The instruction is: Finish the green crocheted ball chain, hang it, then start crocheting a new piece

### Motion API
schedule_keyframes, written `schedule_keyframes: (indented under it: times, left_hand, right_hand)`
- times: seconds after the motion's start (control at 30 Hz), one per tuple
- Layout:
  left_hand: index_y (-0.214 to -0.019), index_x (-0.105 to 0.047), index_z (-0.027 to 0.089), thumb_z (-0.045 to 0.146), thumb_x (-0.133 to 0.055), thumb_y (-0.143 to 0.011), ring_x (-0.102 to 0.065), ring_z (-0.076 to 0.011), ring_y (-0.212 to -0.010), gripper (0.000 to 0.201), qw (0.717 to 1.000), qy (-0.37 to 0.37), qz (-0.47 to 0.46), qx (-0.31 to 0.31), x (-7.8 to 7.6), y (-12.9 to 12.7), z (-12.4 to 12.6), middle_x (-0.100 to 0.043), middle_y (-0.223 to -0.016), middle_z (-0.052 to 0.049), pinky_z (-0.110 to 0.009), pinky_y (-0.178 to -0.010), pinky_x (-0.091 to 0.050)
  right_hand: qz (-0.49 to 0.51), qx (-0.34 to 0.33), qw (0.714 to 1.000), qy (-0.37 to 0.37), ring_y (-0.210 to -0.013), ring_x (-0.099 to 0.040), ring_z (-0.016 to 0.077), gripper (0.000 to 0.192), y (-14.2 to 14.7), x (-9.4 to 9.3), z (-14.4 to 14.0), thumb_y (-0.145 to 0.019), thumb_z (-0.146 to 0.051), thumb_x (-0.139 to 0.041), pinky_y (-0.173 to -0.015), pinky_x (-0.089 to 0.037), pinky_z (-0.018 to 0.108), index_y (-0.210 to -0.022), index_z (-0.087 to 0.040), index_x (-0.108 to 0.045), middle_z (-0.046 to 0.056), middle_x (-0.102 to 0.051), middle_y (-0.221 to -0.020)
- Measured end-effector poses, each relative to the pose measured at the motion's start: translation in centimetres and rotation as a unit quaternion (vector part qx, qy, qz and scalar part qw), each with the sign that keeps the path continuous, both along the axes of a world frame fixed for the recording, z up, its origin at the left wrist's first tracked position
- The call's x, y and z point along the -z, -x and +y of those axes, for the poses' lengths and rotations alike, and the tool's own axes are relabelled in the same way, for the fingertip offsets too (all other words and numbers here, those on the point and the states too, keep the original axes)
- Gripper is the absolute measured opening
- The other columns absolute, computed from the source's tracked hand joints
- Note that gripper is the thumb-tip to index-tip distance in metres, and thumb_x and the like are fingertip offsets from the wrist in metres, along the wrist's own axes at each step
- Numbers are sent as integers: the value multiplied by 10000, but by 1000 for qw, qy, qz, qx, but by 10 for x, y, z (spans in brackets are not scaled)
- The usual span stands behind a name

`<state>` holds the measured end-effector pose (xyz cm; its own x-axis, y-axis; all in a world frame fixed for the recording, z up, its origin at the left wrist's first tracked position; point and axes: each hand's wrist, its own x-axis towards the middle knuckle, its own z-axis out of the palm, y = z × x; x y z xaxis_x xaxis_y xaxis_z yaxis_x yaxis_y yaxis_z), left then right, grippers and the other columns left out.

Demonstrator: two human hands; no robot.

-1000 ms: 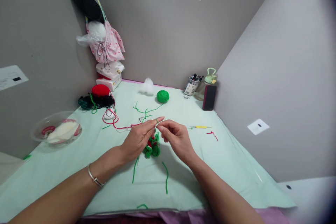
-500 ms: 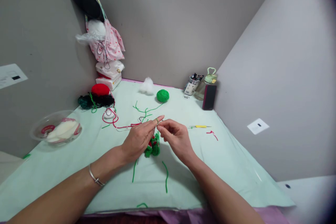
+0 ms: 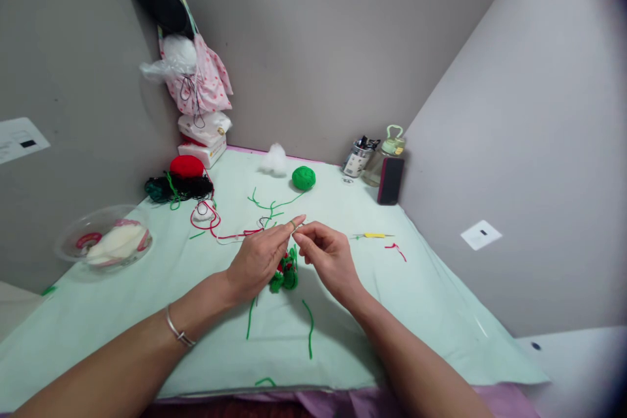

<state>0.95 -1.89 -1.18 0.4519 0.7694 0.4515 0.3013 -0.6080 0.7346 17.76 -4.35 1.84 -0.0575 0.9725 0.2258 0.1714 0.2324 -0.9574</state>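
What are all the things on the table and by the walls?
Crochet piece: 1, green and red, under the hands.
Yarn ball: 1, green, far middle.
Stuffing tuft: 1, white, beside the ball.
Crochet hook: 1, yellow handle, right of hands.
Phone: 1, dark, leaning right.
Bowl: 1, clear, left.
Red yarn: 1, back left.
Table cover: 1, mint.
Left hand: pinching green yarn.
Right hand: pinching at the same spot.
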Motion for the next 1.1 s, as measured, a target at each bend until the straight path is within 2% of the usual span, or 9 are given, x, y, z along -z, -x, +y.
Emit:
schedule_keyframes:
  times: [0.13, 0.27, 0.5, 0.73, 0.83, 0.97, 1.1]
  left_hand:
    - [-1483, -553, 267, 259, -390, -1034, -693, -235, -1111, 478, 1000, 3, 6, -5, -1, 1, -1, -754, -1189, -74, -388, -1022, -528]
    - [-1462, -572, 278, 254, -385, -1031, -681, -231, -1167, 470, 1000, -10, 13, -9, -1, 0, -1, -742, -1241, -64, -381, -1045, -518]
    - [-1510, -510, 246, 253, -336, -1051, -671, -229, -1201, 491, 999, -23, 36, -3, 1, 0, 0, -721, -1289, -83, -394, -1086, -492]
    - [-1504, -518, 237, 239, -345, -1045, -687, -242, -1185, 491, 997, -43, 63, -12, 1, 1, 0, -736, -1268, -88, -402, -1060, -519]
    - [-1488, -532, 213, 214, -348, -1038, -697, -245, -1172, 487, 994, -75, 80, -17, 3, 1, 2, -739, -1265, -99, -403, -1034, -541]
    - [-1454, -553, 173, 188, -338, -1038, -724, -242, -1101, 469, 985, -133, 102, -38, 10, 1, 7, -768, -1177, -106, -405, -961, -587]
    - [-1450, -544, 183, 151, -355, -1030, -735, -223, -1011, 461, 974, -177, 129, -54, 16, 0, 10, -778, -1061, -82, -377, -888, -607]
  right_hand:
    - [-40, 13, 999, -33, -555, -519, 135, 202, 0, 2, -1, -882, -388, -666, -556, -429, 283, -792, -211, -703, -12, -608, -633]
    - [-84, 33, 994, -66, -552, -518, 137, 169, -1, 5, -1, -895, -341, -642, -560, -414, 289, -791, -218, -694, -6, -626, -648]
    - [-129, 56, 984, -109, -571, -511, 139, 154, -1, 6, -1, -903, -304, -622, -590, -412, 294, -794, -218, -692, -9, -614, -644]
    - [-86, 33, 995, -42, -538, -485, 127, 189, -1, 7, 0, -897, -352, -619, -542, -384, 279, -778, -212, -665, -22, -576, -617]
    - [-81, 26, 996, -23, -537, -463, 122, 206, -1, 7, 2, -889, -366, -615, -537, -365, 273, -767, -204, -654, -33, -535, -591]
    - [-76, 17, 997, -1, -535, -442, 117, 219, -3, 8, 6, -869, -377, -612, -532, -343, 269, -766, -190, -657, -39, -511, -575]
    - [-81, 7, 997, 12, -543, -441, 120, 222, -5, 12, 11, -855, -382, -604, -539, -342, 268, -772, -184, -661, -38, -506, -575]
